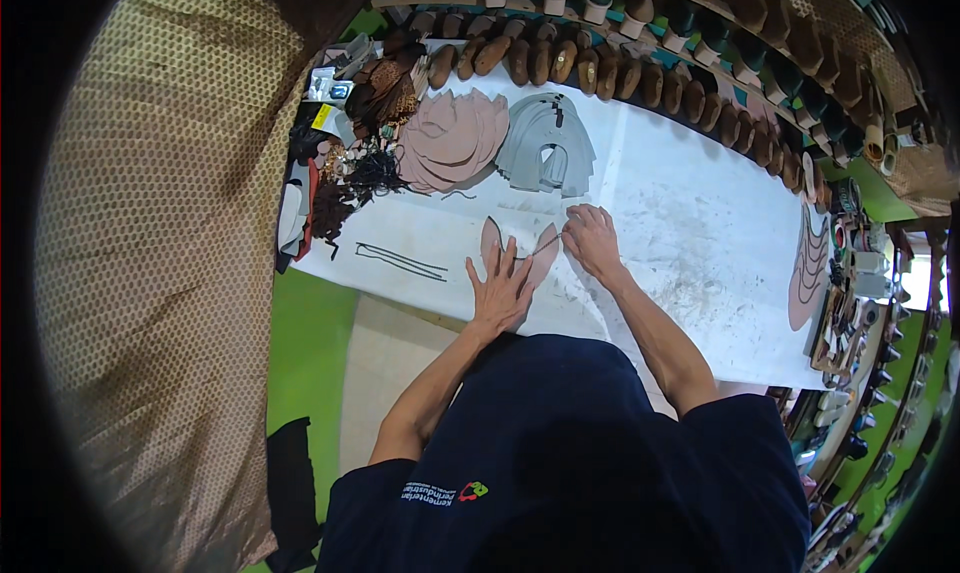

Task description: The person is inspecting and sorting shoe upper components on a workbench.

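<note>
The left hand point(495, 291) lay spread over a pink piece point(543, 256); the right hand point(592, 241), curled, pinched a dark strip point(553, 239).

So the person's got on a plain navy shirt point(570, 443), dark enough that the middle goes nearly black where the shading's heaviest. Looks like pretty loose fabric, with roomy short sleeves, left sleeve point(365, 508) and right sleeve point(755, 458) both stopping around the elbows. There's white lettering point(427, 495) on the left chest, upside down from up here, plus a little red and green emblem point(473, 491) right beside it. Forearms point(657, 323) are slim and bare, and both the left hand point(497, 295) and right hand point(594, 241) are bare too.
</note>
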{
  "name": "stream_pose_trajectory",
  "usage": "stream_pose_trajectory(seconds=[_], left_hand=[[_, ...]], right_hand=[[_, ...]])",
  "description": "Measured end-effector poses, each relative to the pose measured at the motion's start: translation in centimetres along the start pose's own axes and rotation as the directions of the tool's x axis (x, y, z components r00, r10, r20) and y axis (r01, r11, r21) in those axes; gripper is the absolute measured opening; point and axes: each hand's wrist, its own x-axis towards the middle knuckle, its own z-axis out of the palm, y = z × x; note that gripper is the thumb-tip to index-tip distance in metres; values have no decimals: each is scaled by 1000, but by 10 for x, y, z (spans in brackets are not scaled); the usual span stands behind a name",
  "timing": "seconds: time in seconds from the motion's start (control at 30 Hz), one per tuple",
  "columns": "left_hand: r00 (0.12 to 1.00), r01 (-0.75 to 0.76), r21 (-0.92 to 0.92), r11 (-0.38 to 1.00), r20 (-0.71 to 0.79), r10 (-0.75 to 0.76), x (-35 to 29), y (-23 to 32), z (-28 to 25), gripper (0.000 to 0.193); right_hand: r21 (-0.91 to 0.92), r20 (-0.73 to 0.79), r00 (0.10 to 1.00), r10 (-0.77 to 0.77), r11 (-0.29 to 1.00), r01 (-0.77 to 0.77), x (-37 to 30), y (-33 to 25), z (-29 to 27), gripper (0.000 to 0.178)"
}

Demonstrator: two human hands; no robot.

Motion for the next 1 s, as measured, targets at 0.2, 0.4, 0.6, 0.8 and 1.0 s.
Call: stream_pose_trajectory(seconds=[0.2, 0.4, 0.6, 0.8, 1.0], left_hand=[[1000, 4, 7, 1000, 8, -4, 3, -2, 4, 60], [997, -68, 63, 996, -17, 69, 3, -5, 3, 61], [997, -77, 77, 994, -11, 78, 5, -3, 1, 59], [999, -37, 21, 999, -5, 37, 13, 3, -10, 53], [996, -62, 6, 998, -58, 62, 12, 5, -6, 48]], right_hand=[[-22, 5, 1000, -9, 1000, 9, 6, 1, 4, 15], [-70, -8, 999, -50, 996, 49, 13, 0, 7, 16], [-54, -29, 998, -51, 997, 49, 19, -4, 9, 14], [-46, -26, 999, -47, 998, 45, 17, -1, 9, 15], [-39, -7, 999, -38, 999, 38, 16, -1, 9, 16]])
